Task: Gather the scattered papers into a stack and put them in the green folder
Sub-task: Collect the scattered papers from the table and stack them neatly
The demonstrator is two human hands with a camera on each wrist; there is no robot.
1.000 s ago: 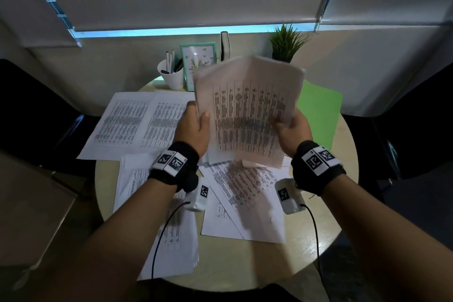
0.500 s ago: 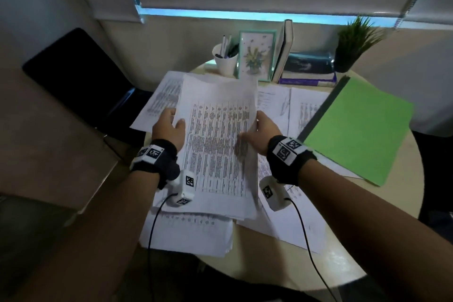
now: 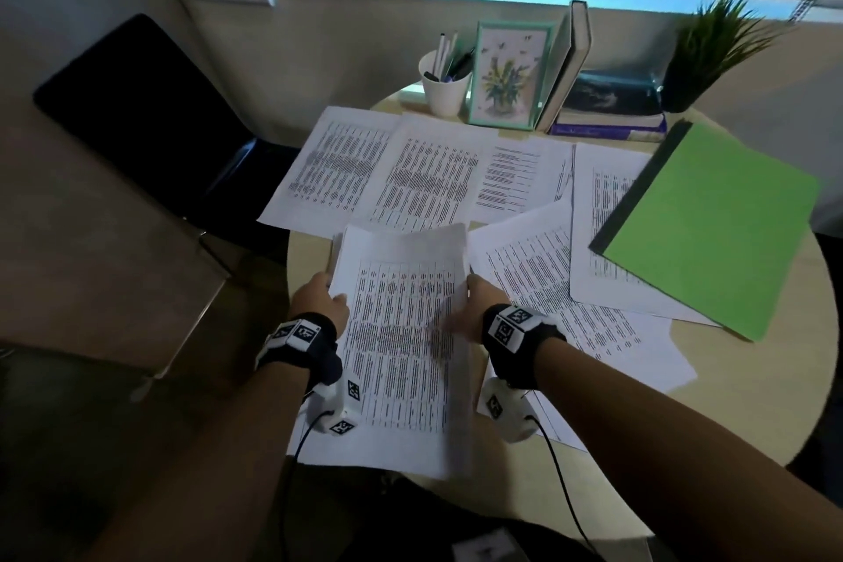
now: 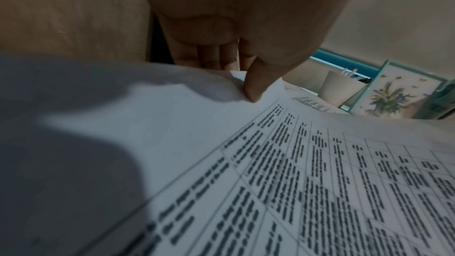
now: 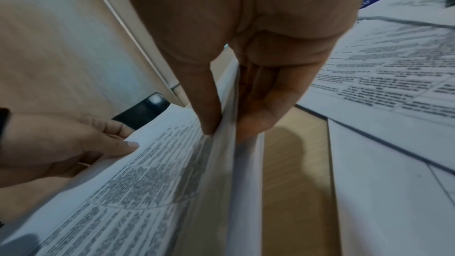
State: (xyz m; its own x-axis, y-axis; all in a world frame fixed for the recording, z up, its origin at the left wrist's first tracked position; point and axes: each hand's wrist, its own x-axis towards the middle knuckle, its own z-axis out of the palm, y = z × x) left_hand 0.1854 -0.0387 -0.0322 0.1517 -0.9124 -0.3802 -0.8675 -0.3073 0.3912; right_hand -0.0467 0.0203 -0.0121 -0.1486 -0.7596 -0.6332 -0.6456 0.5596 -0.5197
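Note:
A stack of printed papers (image 3: 401,342) hangs just above the near left part of the round table (image 3: 748,383). My left hand (image 3: 321,301) pinches its left edge, thumb on top (image 4: 256,89). My right hand (image 3: 474,303) pinches the right edge, thumb above and fingers below (image 5: 216,116). Several loose sheets (image 3: 424,173) lie spread across the back and middle of the table, and more (image 3: 588,301) lie to the right. The green folder (image 3: 716,224) lies shut at the right, on top of some sheets.
At the table's back stand a white pen cup (image 3: 444,87), a framed flower picture (image 3: 508,75), upright and stacked books (image 3: 606,105) and a potted plant (image 3: 711,55). A dark chair (image 3: 150,123) stands left of the table, beside a wooden cabinet top (image 3: 91,242).
The stack came down from upright in the air to nearly flat above the table's near left. Both hands kept hold of its sides. The head view swung left and down.

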